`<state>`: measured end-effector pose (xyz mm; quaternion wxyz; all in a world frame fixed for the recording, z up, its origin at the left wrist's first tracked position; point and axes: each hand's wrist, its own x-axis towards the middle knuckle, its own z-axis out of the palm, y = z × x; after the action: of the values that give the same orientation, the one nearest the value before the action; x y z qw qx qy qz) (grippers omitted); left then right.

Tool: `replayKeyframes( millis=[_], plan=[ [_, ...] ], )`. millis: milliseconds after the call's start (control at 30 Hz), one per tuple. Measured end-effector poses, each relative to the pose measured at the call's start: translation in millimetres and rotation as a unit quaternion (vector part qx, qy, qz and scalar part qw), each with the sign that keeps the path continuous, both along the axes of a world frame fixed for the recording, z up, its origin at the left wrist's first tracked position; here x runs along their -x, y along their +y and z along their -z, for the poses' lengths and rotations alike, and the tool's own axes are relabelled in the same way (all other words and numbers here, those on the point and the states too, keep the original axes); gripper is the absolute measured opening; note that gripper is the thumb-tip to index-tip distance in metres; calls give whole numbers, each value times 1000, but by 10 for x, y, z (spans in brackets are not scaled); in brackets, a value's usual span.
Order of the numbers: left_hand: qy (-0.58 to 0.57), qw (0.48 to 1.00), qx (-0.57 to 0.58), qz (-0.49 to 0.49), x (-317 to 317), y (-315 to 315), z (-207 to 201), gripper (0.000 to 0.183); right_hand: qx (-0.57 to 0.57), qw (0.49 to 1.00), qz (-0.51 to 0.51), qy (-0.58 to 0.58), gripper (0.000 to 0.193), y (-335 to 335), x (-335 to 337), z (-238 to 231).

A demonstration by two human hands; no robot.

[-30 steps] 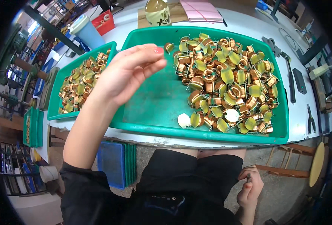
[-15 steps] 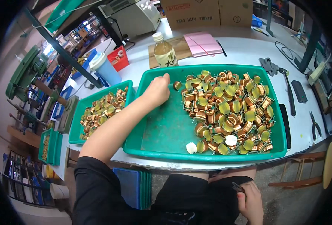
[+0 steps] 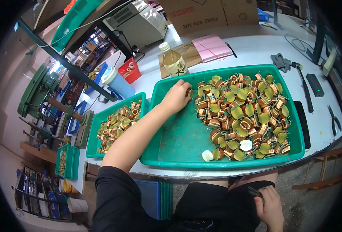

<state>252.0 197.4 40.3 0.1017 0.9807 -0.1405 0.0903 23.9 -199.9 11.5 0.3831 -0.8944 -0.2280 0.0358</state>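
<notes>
My left hand (image 3: 177, 96) reaches into the far left part of a large green tray (image 3: 171, 163). Its fingers are curled round a copper-wound coil (image 3: 190, 92), which they partly hide. Many similar coils with yellow-green plates fill the right side of the tray, next to that hand. Low on the right, over my lap, my right hand (image 3: 270, 208) is closed on a small dark tool with two narrow jaws, pliers (image 3: 253, 191) by their look; the handles are hidden in the palm.
A smaller green tray (image 3: 92, 144) of coils stands left of the large one. Behind are a drink bottle (image 3: 174, 63), a blue cup (image 3: 120, 86), a red bin (image 3: 129, 71) and a pink notebook (image 3: 211, 47). A hammer (image 3: 305, 87) and another pair of pliers (image 3: 335, 120) lie at right.
My left hand has moved right to the coil, and its fingers have come onto it. The right hand still holds the pliers over my lap. The whole view has shifted slightly.
</notes>
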Motion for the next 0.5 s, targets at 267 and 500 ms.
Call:
replayKeyframes(
  millis=[267, 500],
  plan=[
    [92, 936, 296, -165, 238, -145, -395, 22, -28, 999, -19, 30, 12, -87, -7, 81],
    [241, 449, 853, 112, 939, -208, -701, 31, -285, 904, -4, 318, 16, -101, 99, 1]
  ],
)
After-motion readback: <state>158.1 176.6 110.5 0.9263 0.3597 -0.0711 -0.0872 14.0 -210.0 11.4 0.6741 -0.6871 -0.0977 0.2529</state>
